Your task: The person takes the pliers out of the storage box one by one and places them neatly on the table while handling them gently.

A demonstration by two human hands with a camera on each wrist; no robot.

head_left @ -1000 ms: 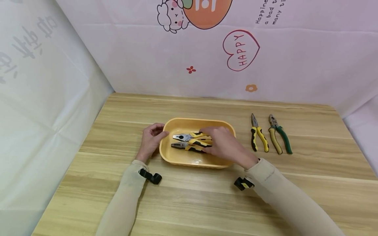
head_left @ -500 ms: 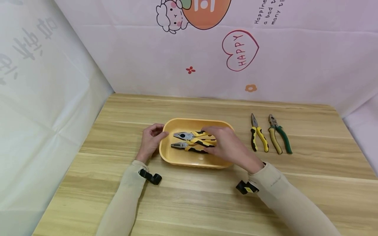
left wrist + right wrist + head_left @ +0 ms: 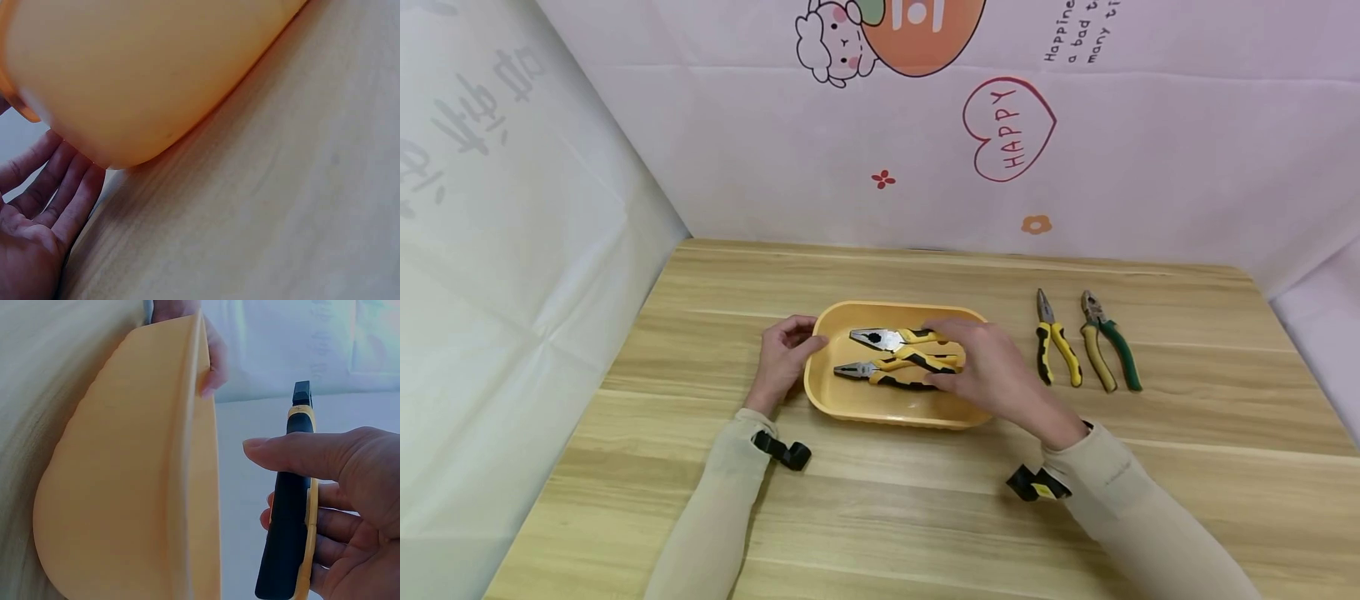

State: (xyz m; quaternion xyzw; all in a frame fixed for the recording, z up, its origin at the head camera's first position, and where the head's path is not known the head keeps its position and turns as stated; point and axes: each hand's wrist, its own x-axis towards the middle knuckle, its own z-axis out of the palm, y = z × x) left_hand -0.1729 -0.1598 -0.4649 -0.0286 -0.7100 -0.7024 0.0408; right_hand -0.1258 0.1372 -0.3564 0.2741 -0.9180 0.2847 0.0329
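Observation:
A yellow oblong plastic basin (image 3: pixel 891 420) stands at the middle of the wooden table. My left hand (image 3: pixel 782 360) grips its left end, thumb over the rim; the left wrist view shows the other fingers (image 3: pixel 81 187) against the outer wall. My right hand (image 3: pixel 992 371) holds combination pliers (image 3: pixel 887 339) by their yellow-and-black handles, jaws pointing left. In the right wrist view these pliers (image 3: pixel 287 512) are raised above the basin's rim. A second pair of pliers (image 3: pixel 856 371), darker-headed, lies in the basin below them; its handle ends are partly hidden by the right hand.
Right of the basin, long-nose pliers (image 3: pixel 1054 337) with yellow-and-black handles lie on the table (image 3: pixel 880 517). Beside them are worn pliers (image 3: pixel 1107 342) with one tan and one green handle. White printed cloth (image 3: pixel 775 167) hangs behind the table and at its left.
My right hand has moved to the right with the combination pliers, and their head has come away from the darker pair. The left hand and the basin stay in place.

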